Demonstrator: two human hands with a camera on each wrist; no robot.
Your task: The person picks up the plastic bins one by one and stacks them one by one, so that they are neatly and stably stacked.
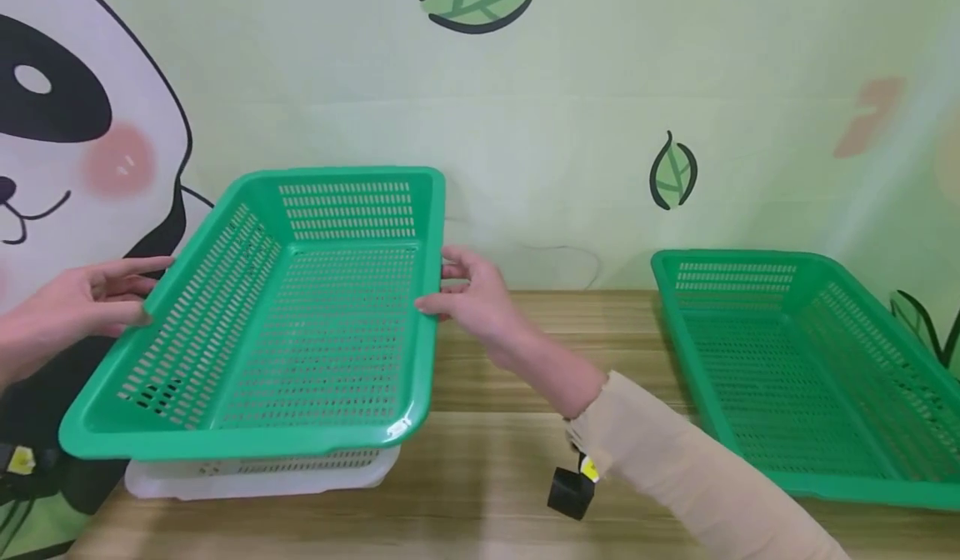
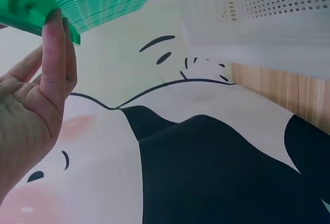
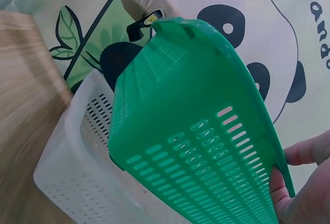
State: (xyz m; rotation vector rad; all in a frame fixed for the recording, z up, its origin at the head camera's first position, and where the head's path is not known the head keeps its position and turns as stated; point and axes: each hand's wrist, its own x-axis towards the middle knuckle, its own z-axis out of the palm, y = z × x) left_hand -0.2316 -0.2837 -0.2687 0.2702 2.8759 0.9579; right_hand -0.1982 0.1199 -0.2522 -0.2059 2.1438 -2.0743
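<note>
**green basket held aloft over white one**

a lifted green basket [image 1: 330,327] is held tilted above a white basket [image 1: 262,485], by which part of the wooden table [image 1: 480,493] is covered. its left rim is pinched by the left hand [image 1: 82,306], with the thumb at the outer edge and the fingers tucked beneath. its right rim is pinched by the right hand [image 1: 476,293], with the thumb laid over the top and the fingers kept outside. whether the white basket is touched by the lifted one's underside cannot be told. well to the right of the white basket, a second green basket [image 1: 795,377] is seated on the table, touched by neither hand. the work is judged to be partway along: the gripping and raising are taken as done, while the setting-down is judged not yet done. whether the lifted basket is meant for the white basket or for a place beside it cannot be told.
</note>
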